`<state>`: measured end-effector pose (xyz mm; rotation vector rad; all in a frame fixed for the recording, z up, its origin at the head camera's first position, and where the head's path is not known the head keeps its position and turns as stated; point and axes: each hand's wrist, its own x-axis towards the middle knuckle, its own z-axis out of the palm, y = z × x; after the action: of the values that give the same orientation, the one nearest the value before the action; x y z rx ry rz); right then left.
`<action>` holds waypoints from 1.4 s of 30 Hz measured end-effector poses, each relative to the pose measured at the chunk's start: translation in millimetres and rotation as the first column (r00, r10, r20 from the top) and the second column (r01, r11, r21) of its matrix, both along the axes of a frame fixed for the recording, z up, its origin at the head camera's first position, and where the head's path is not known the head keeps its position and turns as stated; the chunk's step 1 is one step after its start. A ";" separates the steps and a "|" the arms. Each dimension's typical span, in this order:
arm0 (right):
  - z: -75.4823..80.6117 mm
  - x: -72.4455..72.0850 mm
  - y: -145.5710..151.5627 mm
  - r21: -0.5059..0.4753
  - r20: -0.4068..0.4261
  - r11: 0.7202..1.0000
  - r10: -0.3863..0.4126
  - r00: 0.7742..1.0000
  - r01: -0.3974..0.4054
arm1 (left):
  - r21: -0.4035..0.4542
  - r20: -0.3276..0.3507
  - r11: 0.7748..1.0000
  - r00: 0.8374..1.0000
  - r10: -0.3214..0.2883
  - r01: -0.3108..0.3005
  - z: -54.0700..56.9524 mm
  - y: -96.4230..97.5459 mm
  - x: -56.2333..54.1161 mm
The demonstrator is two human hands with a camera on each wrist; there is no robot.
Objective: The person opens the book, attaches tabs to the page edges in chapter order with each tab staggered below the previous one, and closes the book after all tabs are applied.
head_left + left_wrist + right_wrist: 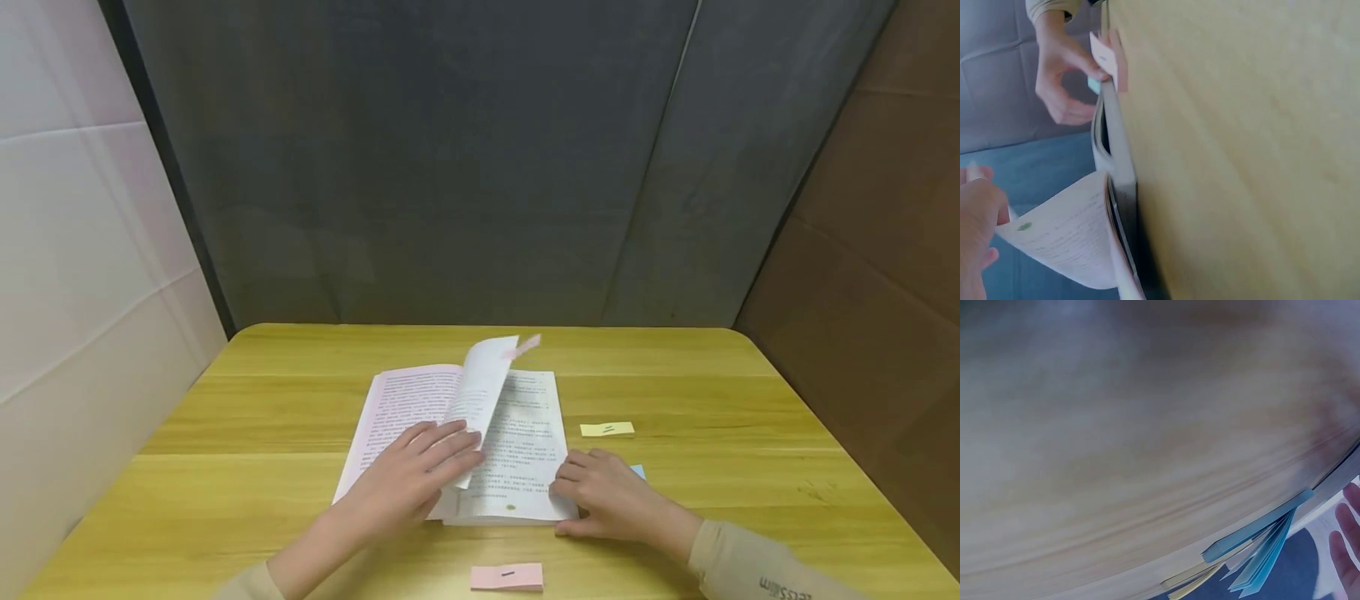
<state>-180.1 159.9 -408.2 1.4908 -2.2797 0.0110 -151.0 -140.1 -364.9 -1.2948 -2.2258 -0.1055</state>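
An open book lies on the table, its left page tinted pink. My left hand pinches a raised page near its lower outer edge, and that page bends upward from the spine. A pink sticky tab sticks out from the raised page's top corner. In the left wrist view, the page curves from the binding to my left fingers. My right hand rests at the book's lower right edge, fingertips on the page, thumb by the corner. A blue sticky pad is partly hidden behind it.
A yellow sticky pad with two strokes lies right of the book. Nearer the front lies a pink sticky pad with one stroke. The wooden table has a dark curtain behind it and fabric panels at both sides.
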 end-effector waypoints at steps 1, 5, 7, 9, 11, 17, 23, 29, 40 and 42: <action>0.2 0.1 0.0 0.003 0.004 1.000 -0.004 1.000 0.004 | -0.016 -0.015 1.000 1.000 0.010 -0.010 1.7 -2.2 0.6; 1.1 0.3 -0.2 0.007 0.016 1.000 -0.009 1.000 0.008 | -0.075 -0.056 0.995 0.996 0.065 -0.069 5.6 -11.5 1.8; 1.5 0.6 -0.2 0.005 0.020 1.000 -0.009 1.000 0.009 | -0.096 -0.055 0.990 0.994 0.096 -0.101 5.7 -15.8 2.2; 1.6 0.8 0.0 0.004 0.022 1.000 -0.009 1.000 0.009 | -0.117 -0.043 0.984 0.990 0.133 -0.137 5.0 -19.8 3.1; 1.5 1.0 0.1 0.004 0.025 1.000 -0.010 1.000 0.010 | -0.132 -0.036 0.977 0.985 0.166 -0.170 3.3 -23.8 3.7; 0.8 1.7 0.7 0.012 0.036 1.000 -0.020 0.999 0.020 | -0.119 0.036 0.968 0.973 0.227 -0.221 -5.3 -29.4 4.2; 0.7 1.4 1.2 0.017 0.053 1.000 -0.022 0.998 0.021 | -0.108 0.115 0.967 0.963 0.244 -0.233 -10.0 -22.0 3.5; 1.5 1.3 1.7 0.020 0.059 0.999 -0.030 0.998 0.028 | -0.165 0.285 0.967 0.929 0.234 -0.193 -19.0 -1.3 4.6; 2.7 2.5 2.2 -0.008 0.055 1.000 0.001 0.999 0.000 | -0.213 0.257 0.943 0.916 0.307 -0.257 -27.3 18.1 2.6; 2.9 2.4 2.2 -0.007 0.050 1.000 0.002 0.999 -0.001 | -0.219 0.246 0.938 0.915 0.319 -0.268 -27.4 19.5 0.6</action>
<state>-177.7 162.1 -405.3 1.5046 -2.3154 0.0576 -150.4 -120.6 -392.3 -1.0683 -2.7028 0.0334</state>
